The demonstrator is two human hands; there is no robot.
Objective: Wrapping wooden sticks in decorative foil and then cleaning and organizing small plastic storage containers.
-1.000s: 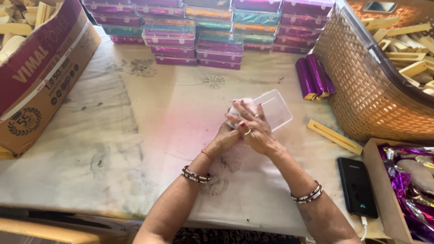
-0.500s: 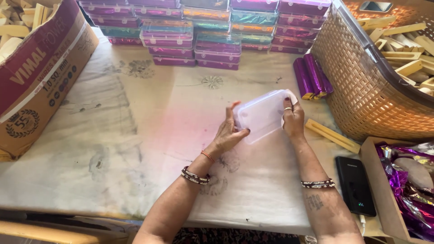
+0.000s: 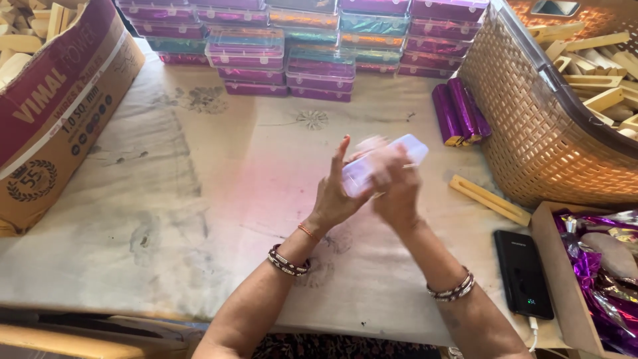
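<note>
Both hands meet over the middle of the cloth-covered table (image 3: pixel 199 219). Between them is a small clear plastic box (image 3: pixel 399 154), tilted and blurred by motion. My left hand (image 3: pixel 339 193) presses its palm against the box's left side, fingers pointing up. My right hand (image 3: pixel 393 186) grips the box from the right and front, partly hiding it. I cannot see whether anything is inside the box.
Stacks of filled clear boxes (image 3: pixel 319 40) line the far edge. Purple foil rolls (image 3: pixel 458 110) lie beside a woven basket (image 3: pixel 531 133) of wooden pieces. A wooden stick (image 3: pixel 488 199), a black phone (image 3: pixel 523 272), a foil-filled carton (image 3: pixel 598 279) and a big cardboard box (image 3: pixel 60 113) surround the hands.
The clear box was held flat with the hands apart half a second ago. Now the hands have come together and the box is turned on edge between them.
</note>
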